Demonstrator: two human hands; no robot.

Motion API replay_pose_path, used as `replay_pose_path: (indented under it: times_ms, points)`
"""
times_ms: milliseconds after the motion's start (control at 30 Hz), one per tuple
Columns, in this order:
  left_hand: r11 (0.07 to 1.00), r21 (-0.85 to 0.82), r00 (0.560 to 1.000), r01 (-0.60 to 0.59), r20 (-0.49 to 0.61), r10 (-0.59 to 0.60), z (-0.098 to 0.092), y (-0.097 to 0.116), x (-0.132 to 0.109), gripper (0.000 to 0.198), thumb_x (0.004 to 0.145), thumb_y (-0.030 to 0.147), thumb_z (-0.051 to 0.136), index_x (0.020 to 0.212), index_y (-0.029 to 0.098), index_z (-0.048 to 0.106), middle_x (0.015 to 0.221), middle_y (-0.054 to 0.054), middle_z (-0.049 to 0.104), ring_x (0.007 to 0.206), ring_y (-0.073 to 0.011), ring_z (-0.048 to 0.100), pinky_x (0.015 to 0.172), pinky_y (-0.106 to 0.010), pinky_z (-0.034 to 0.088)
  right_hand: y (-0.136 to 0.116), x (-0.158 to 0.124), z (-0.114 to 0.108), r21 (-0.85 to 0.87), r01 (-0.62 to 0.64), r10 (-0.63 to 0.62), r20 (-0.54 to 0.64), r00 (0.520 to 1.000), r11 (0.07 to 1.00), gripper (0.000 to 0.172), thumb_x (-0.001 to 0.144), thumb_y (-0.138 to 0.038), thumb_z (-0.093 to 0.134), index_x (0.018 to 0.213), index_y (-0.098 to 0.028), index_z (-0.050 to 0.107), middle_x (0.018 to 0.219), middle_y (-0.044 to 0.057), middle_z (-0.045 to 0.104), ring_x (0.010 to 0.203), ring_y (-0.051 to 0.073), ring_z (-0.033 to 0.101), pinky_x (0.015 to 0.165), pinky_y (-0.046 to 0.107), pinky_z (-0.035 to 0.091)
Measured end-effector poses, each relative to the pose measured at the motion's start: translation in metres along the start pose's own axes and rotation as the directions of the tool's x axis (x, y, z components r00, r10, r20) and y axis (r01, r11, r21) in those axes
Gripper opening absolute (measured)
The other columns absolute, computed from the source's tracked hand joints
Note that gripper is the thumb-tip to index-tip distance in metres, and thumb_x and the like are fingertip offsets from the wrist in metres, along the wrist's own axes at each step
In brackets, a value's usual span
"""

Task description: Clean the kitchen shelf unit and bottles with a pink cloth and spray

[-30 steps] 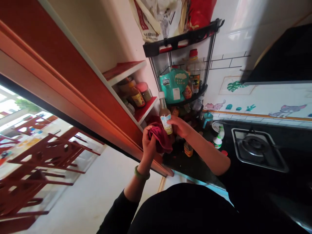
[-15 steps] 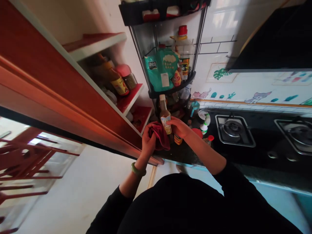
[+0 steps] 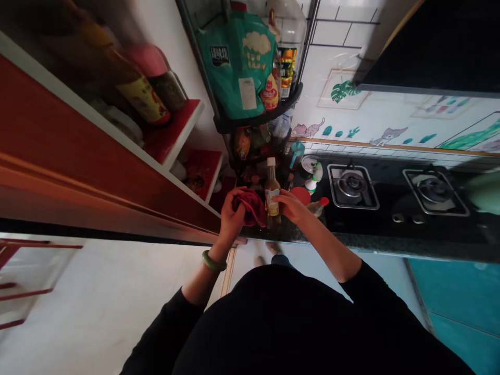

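My right hand (image 3: 292, 205) grips a small glass bottle (image 3: 272, 190) with a white cap, amber liquid and a pale label, held upright over the dark counter (image 3: 363, 229). Closed around a dark red cloth (image 3: 250, 205), my left hand (image 3: 231, 214) presses it against the bottle's left side. A green bangle (image 3: 213, 261) circles my left wrist. Both black sleeves show below.
A black corner rack (image 3: 258, 121) holds a teal bag (image 3: 237, 62), bottles and jars. Red shelves (image 3: 177, 133) at left carry sauce bottles. A two-burner gas stove (image 3: 394, 187) sits to the right, with small bottles and a red lid (image 3: 301, 195) near my hands.
The view has tilted downward, so the rack's top has left the frame and the second burner has come in. My hands stay on the bottle and the cloth, now lower near the counter.
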State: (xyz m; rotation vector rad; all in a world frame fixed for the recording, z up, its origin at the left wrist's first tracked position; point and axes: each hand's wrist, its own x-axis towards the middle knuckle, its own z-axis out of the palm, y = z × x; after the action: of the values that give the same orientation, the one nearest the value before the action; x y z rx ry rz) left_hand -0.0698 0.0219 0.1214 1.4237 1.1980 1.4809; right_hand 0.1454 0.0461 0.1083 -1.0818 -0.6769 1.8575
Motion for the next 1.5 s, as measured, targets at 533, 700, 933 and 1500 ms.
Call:
replay_pose_path:
  times_ms: [533, 700, 933, 1500]
  points:
    - [0.993, 0.041, 0.99, 0.11, -0.098, -0.105, -0.023, -0.016, -0.004, 0.024, 0.083, 0.019, 0.065, 0.107, 0.023, 0.068, 0.125, -0.005, 0.076, 0.119, -0.019, 0.07, 0.112, -0.034, 0.053, 0.045, -0.012, -0.039, -0.002, -0.078, 0.076, -0.193, 0.978, 0.997, 0.042, 0.057, -0.032, 0.083, 0.095, -0.023, 0.066, 0.086, 0.001, 0.072, 0.076, 0.019, 0.065, 0.065, 0.029, 0.05]
    - [0.988, -0.002, 0.984, 0.153, -0.098, -0.152, -0.023, -0.019, -0.003, 0.022, 0.084, 0.022, 0.066, 0.106, 0.023, 0.068, 0.125, -0.005, 0.075, 0.119, -0.0198, 0.07, 0.113, -0.035, 0.052, 0.041, -0.017, -0.032, -0.006, -0.053, 0.051, -0.186, 0.981, 0.999, 0.043, 0.056, -0.031, 0.085, 0.095, -0.022, 0.068, 0.085, -0.001, 0.072, 0.076, 0.018, 0.064, 0.066, 0.028, 0.051]
    - [0.977, -0.076, 0.977, 0.201, -0.054, -0.206, 0.004, -0.01, 0.004, 0.023, 0.083, 0.021, 0.066, 0.106, 0.023, 0.069, 0.125, -0.007, 0.075, 0.117, -0.0209, 0.07, 0.111, -0.038, 0.054, 0.011, -0.021, -0.021, 0.04, -0.007, 0.015, -0.184, 0.983, 0.999, 0.046, 0.059, -0.032, 0.086, 0.101, -0.023, 0.07, 0.092, 0.0, 0.074, 0.081, 0.017, 0.067, 0.068, 0.027, 0.055]
    - [0.963, -0.197, 0.903, 0.184, 0.421, -0.086, 0.112, 0.014, 0.017, 0.017, 0.088, 0.021, 0.066, 0.105, 0.023, 0.067, 0.126, -0.006, 0.074, 0.12, -0.0205, 0.069, 0.112, -0.039, 0.052, -0.047, -0.091, -0.046, 0.117, 0.286, -0.232, -0.342, 0.911, 0.951, 0.047, 0.067, -0.034, 0.087, 0.109, -0.021, 0.074, 0.098, 0.003, 0.075, 0.085, 0.02, 0.067, 0.072, 0.029, 0.055]
